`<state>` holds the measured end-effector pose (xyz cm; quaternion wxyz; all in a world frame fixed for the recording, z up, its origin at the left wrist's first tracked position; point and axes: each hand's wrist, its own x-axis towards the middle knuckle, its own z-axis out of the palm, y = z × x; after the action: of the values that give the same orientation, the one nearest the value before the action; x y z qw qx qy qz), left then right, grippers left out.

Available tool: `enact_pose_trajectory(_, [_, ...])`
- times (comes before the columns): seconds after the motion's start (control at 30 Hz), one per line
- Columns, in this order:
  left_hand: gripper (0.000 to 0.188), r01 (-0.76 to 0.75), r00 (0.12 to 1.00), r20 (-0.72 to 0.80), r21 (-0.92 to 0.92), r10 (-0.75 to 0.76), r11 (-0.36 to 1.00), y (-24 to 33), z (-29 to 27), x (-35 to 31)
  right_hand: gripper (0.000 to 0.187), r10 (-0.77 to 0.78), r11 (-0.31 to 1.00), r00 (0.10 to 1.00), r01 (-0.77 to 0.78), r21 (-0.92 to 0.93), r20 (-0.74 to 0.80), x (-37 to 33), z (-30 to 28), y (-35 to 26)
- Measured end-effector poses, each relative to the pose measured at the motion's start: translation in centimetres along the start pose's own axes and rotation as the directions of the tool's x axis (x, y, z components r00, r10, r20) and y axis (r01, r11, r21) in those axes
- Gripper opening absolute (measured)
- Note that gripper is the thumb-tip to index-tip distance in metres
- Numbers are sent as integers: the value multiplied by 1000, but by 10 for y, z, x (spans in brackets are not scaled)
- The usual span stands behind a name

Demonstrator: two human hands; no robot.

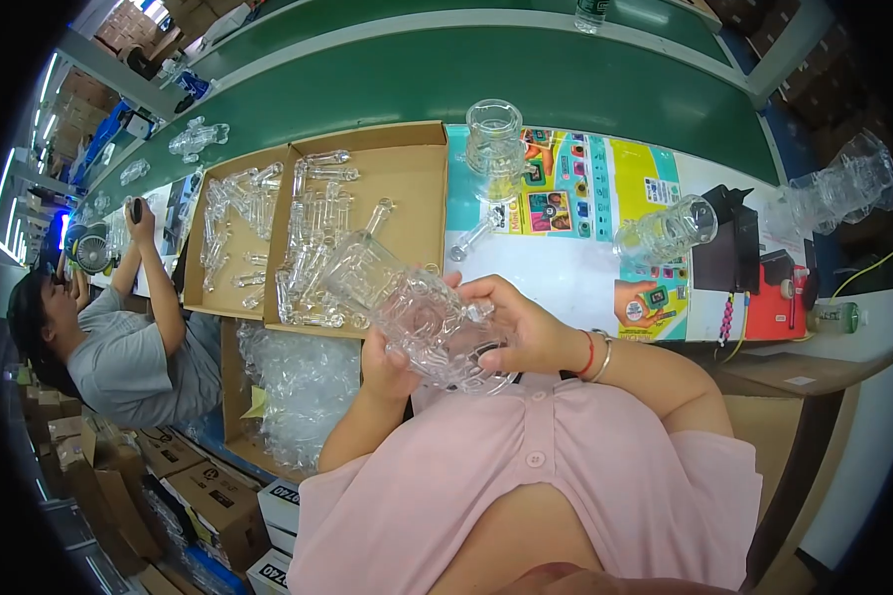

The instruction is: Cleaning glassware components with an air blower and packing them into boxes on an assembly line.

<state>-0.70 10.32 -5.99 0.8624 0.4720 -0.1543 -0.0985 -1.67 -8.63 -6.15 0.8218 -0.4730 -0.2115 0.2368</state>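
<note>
In front of my chest I hold a clear, ribbed glass-like vessel (372, 281), tilted with its wide open end to the upper left. My left hand (391, 369) is closed around its lower left side. My right hand (522, 325) grips its right end, with thumb and fingers bent; a small clear knob shows by the fingertips, and I cannot tell if it is a separate piece. Just beyond lie two shallow cardboard trays (445, 193) with many small clear tubes. One loose clear tube (474, 236) rests on the printed sheet (526, 253) next to the trays.
Similar clear vessels stand or lie at the back (494, 139), at the right (667, 230) and at the far right. A dark box (729, 243) and a red item (779, 297) sit at right. A box of clear plastic bags (298, 397) is at lower left. A co-worker (134, 352) sits left.
</note>
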Motion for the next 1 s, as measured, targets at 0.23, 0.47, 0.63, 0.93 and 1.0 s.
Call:
enact_pose_trajectory(0.23, [87, 91, 972, -195, -201, -131, 975, 12, -15, -1, 35, -374, 104, 925, -26, -994, -64, 31, -70, 2])
enact_pose_trajectory(0.47, [83, 59, 983, -174, 19, -55, 998, 12, -19, -4, 28, -152, -262, 988, -32, -964, 9, 40, -101, 9])
enact_pose_trajectory(0.63, [76, 134, 971, -214, 99, -111, 986, 23, 2, 2, 24, -224, 87, 972, -48, -995, -67, 13, -84, -27])
enact_pose_trajectory(0.93, [72, 206, 978, 6, 138, -209, 969, 40, 38, 14, 29, -114, 745, 981, -21, -666, -158, -30, -43, -79])
enact_pose_trajectory(1.0, [72, 236, 970, 28, 108, -241, 966, 44, 46, 15, 35, -160, 734, 977, 23, -678, -140, -34, -37, -81])
